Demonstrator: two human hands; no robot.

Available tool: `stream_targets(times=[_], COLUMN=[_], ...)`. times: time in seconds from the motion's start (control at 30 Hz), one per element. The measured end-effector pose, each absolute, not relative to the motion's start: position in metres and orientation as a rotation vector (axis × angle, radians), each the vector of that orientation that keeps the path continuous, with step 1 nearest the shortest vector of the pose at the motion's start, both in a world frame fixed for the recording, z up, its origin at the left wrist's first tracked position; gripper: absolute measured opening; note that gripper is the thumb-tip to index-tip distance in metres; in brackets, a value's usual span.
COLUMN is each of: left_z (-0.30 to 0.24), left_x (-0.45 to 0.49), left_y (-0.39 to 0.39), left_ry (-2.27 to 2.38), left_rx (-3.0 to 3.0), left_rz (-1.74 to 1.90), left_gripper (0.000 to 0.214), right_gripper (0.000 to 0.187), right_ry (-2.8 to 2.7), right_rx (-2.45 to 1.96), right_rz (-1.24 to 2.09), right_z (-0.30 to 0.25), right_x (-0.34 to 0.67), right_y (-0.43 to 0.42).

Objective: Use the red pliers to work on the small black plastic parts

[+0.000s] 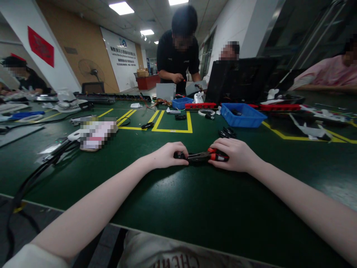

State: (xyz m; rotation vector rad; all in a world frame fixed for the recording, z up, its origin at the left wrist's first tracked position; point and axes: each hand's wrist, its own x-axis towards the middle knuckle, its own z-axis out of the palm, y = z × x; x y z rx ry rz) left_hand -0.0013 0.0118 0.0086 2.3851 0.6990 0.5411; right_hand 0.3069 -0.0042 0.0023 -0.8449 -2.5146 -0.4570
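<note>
The work in hand looks like a gripping step. The right hand [237,154] is clenched around the red-and-black handles of a pair of pliers [199,156], and the left hand [167,155] is curled over a small black part [178,155] right at the tool's nose. Whether the nose is already biting on that part or only touching it cannot be told, because the left fingers cover the meeting point.

Both hands rest low on the dark green surface [195,216], a little ahead of the person and near the middle of the view. The pliers sit between the hands.

The pliers lie almost flat, with their long axis running side to side across the view. The handles are at the right and the nose points left toward the left hand, with hardly any tilt off the surface.

Judging from this pose, the next move calls for a steady pinch from the left hand so the part does not turn. It also calls for a measured squeeze from the right, kept in line with the tool's axis rather than twisted.

A cluster of small black pieces [227,132] lies just beyond the right hand. A blue bin [242,115] stands further back, and yellow tape lines [173,130] mark the surface.
</note>
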Motion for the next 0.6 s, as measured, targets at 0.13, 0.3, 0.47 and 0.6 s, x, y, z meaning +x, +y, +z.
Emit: stream_targets(times=[0.13,0.3,0.47,0.6], left_z=[0.0084,0.008,0.007,0.005], left_x=[-0.0013,-0.0016,-0.0016,-0.0018], left_y=[0.0122,0.0126,0.0131,0.0141], left_ry=[0.699,0.694,0.707,0.691], left_rx=[2.385,2.382,2.385,2.384], left_rz=[0.533,0.532,0.535,0.548], left_gripper=[0.015,0.015,0.015,0.015], right_gripper=[0.036,0.031,0.031,0.034], right_ry=[-2.485,-2.49,-2.508,-2.522], right_rx=[-0.843,-0.843,-0.826,-0.798], right_rz=[-0.49,-0.539,-0.596,-0.655], right_z=[0.0025,0.0034,0.005,0.0075], right_x=[0.3047,0.2993,0.2977,0.2994], right_y=[-0.0058,-0.0097,-0.0113,-0.0095])
